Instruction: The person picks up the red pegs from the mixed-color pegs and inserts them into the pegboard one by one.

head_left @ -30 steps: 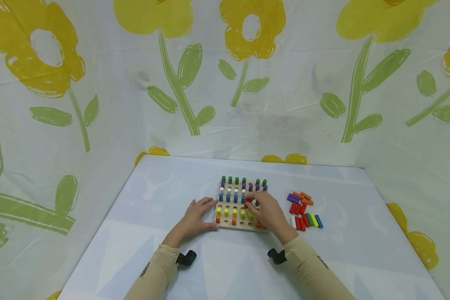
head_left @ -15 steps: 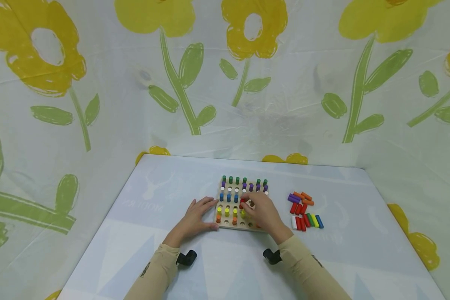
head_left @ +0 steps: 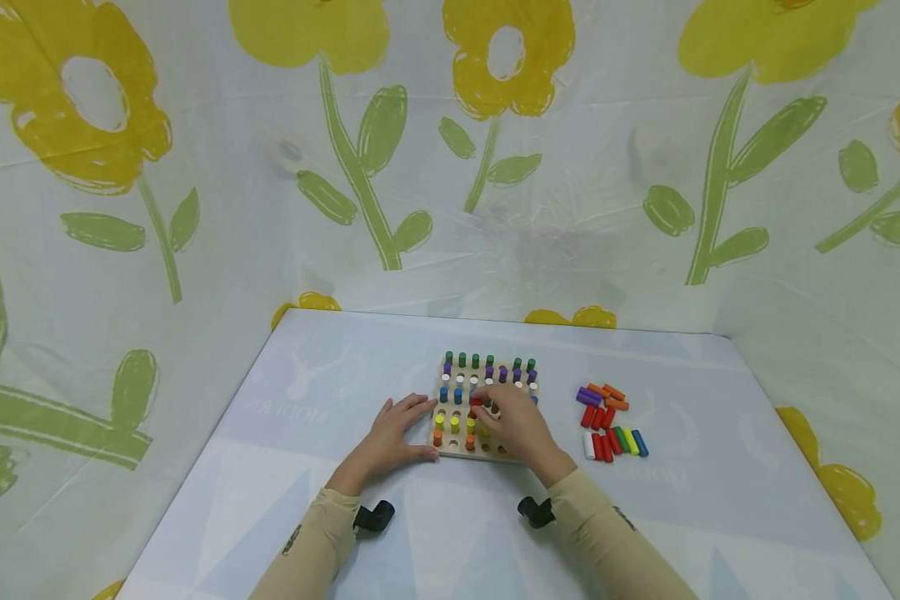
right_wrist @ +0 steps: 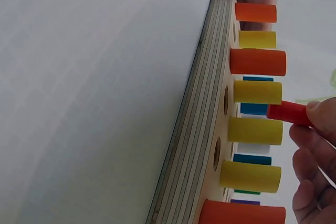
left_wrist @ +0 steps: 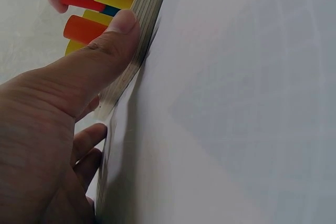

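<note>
A wooden pegboard point(head_left: 461, 455) stands on the table, with rows of green, purple, white, blue, yellow and orange pegs. My right hand point(head_left: 520, 425) is over its middle and pinches a red peg point(right_wrist: 286, 113) between thumb and fingers. In the right wrist view the red peg is above the board's face, beyond the yellow pegs point(right_wrist: 257, 92). My left hand point(head_left: 390, 435) lies spread at the board's left side, its thumb on the front corner edge. An orange peg point(left_wrist: 84, 30) stands close to that thumb in the left wrist view. The right hand hides part of the board.
Right of the board lie loose pegs: orange pegs point(head_left: 613, 405), purple pegs point(head_left: 588, 396), red pegs point(head_left: 597, 418), a white peg point(head_left: 588, 447), a green peg point(head_left: 622, 440), a yellow peg point(head_left: 631, 442) and a blue peg point(head_left: 640, 443). A flower-printed curtain point(head_left: 570, 275) rises behind the table.
My right hand has shifted left across the board with the red peg pinched in it. My left hand has stayed at the board's left side, and the loose pegs lie as before.
</note>
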The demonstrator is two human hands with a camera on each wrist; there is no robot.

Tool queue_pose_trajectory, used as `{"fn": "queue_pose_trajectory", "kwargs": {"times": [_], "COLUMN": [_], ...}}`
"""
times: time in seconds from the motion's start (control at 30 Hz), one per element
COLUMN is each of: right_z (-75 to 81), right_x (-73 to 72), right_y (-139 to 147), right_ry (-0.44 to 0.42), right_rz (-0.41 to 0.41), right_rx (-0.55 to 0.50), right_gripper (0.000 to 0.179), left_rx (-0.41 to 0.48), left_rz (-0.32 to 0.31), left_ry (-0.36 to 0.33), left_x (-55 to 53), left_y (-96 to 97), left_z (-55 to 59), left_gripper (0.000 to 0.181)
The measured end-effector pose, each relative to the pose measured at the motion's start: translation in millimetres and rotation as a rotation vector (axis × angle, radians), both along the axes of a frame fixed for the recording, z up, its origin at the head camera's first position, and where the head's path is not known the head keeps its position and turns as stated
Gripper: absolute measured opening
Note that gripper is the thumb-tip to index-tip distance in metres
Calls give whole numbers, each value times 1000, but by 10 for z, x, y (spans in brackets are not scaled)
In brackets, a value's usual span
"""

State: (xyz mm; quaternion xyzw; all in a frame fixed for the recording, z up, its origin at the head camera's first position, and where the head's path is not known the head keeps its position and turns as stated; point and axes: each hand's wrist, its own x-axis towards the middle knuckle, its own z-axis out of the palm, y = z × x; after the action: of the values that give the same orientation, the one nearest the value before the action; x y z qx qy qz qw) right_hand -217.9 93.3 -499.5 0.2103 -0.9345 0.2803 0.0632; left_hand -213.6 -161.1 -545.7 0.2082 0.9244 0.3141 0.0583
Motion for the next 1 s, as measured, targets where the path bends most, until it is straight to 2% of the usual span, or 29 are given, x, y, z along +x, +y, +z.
{"fn": "queue_pose_trajectory", "kwargs": {"times": [0.27,0.63,1.0], "right_z": [-28,-29,-39], "right_x": [-21,-32,-78], "right_y": [-72,-161,-238], "right_ry": [28,54,-12], "right_rz": [25,33,41], "right_rx": [-23,-4,-1], "right_gripper": [20,19,21], "left_rx": [-3,0,1], "left_rz": [5,-6,-12], "left_ry": [0,4,16], "left_x": [3,-6,-11], "left_y": [-9,-14,-14], "left_z": [-6,-11,-19], "left_gripper": [88,89,88]}}
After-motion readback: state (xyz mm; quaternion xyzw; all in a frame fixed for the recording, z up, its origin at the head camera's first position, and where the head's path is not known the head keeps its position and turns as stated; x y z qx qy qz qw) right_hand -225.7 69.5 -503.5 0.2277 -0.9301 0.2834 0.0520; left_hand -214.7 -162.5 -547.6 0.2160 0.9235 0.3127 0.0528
